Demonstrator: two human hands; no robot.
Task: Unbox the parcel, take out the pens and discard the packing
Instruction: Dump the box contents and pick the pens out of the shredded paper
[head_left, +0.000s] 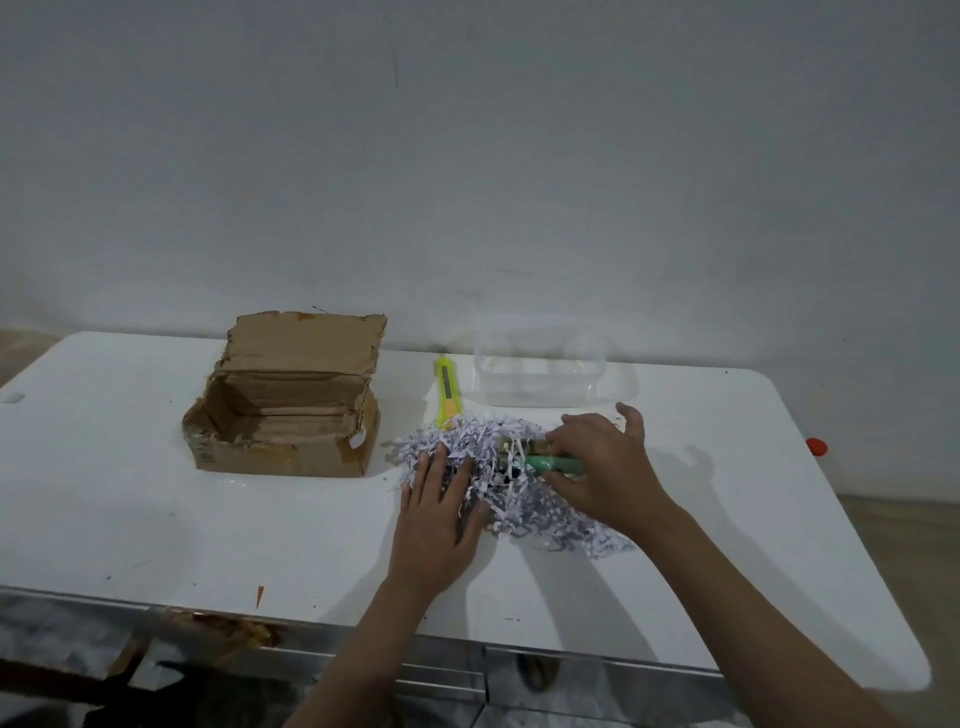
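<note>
The left hand (436, 512) lies with fingers spread on the heap of shredded white paper packing (511, 486), pinning it; right hand (597, 462) fingers seemingly pinch green pens (550, 462) free.

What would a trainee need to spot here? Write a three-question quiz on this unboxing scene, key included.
1. True or false: the cardboard box is closed.
2. Which hand grips the green pens? A left hand, B right hand.
3. Fill in: the yellow cutter lies between the box and the clear ____.

Key: 1 false, it stands open with the shredded paper out on the table. 2 B. 3 container.
</note>
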